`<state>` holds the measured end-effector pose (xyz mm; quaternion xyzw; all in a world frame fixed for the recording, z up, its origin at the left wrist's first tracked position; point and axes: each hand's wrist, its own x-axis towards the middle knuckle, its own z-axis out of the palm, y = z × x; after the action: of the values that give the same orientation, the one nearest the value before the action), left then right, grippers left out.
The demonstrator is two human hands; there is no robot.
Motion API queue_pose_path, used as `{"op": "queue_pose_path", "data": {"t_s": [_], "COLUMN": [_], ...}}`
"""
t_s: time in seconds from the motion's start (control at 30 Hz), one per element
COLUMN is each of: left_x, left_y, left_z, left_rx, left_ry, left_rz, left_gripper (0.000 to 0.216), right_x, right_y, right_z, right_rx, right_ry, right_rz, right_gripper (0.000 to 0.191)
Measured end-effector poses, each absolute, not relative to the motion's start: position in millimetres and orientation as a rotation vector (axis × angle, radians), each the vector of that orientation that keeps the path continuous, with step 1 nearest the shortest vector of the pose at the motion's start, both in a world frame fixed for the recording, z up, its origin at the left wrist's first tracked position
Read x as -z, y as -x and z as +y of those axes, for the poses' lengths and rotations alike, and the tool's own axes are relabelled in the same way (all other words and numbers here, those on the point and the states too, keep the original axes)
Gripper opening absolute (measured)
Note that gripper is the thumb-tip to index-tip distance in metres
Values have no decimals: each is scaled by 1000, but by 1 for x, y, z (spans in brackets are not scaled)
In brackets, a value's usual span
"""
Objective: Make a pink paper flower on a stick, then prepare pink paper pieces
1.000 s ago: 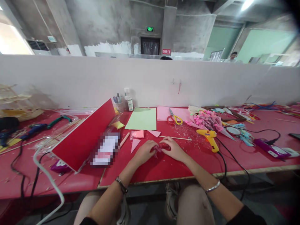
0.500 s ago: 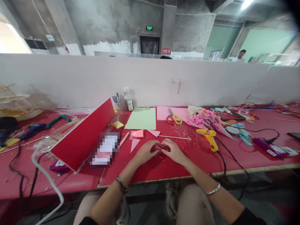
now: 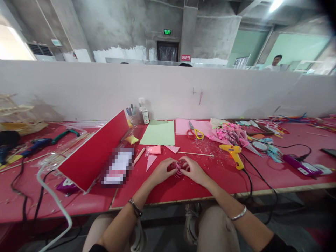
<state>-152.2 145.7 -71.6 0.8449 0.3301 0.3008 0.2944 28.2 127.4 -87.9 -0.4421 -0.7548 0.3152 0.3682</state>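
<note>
At the far left of the red worktop (image 3: 183,190) a blue glue gun (image 3: 36,143) lies among cables, and a thick white cable (image 3: 54,201) loops off the front edge at about eight o'clock from the hands. Next comes a red board (image 3: 96,152) propped at a slant, with a blurred-out object (image 3: 118,166) against its near end. Just right of that lie a short wooden stick (image 3: 140,155) and a pink paper triangle (image 3: 151,161), with a pink packet (image 3: 154,149) and a green paper sheet (image 3: 159,133) behind them at eleven o'clock from the hands.

The left hand (image 3: 160,171), a watch (image 3: 135,207) on its wrist, rests on the worktop near the front edge. Its grip is pinched onto a small red-and-pink craft piece (image 3: 178,166). The piece sits low over the worktop, between the two hands, and I cannot tell what it is made of. The right hand (image 3: 194,171), a silver bangle (image 3: 238,212) on its wrist, closes its grip on the same piece from the other side, fingers curled over the top.

At twelve o'clock lies a thin skewer (image 3: 195,154), with scissors (image 3: 194,132) on a pink sheet (image 3: 182,126) beyond. At two o'clock a yellow glue gun (image 3: 233,154) lies in front of a pink bouquet (image 3: 232,134), and a purple device (image 3: 301,167) sits well off at three o'clock.
</note>
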Motion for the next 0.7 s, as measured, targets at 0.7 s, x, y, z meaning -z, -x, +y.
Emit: {"op": "queue_pose_path", "data": {"t_s": [0.7], "left_x": [67], "left_y": [162], "left_z": [158], "left_rx": [-747], "left_ry": [-2351], "left_rz": [982], "left_gripper": [29], "right_x": [80], "right_y": [-34], "right_z": [127], "right_rx": [-589], "right_ry": [1183], "right_rz": [-2169], "right_gripper": [8]}}
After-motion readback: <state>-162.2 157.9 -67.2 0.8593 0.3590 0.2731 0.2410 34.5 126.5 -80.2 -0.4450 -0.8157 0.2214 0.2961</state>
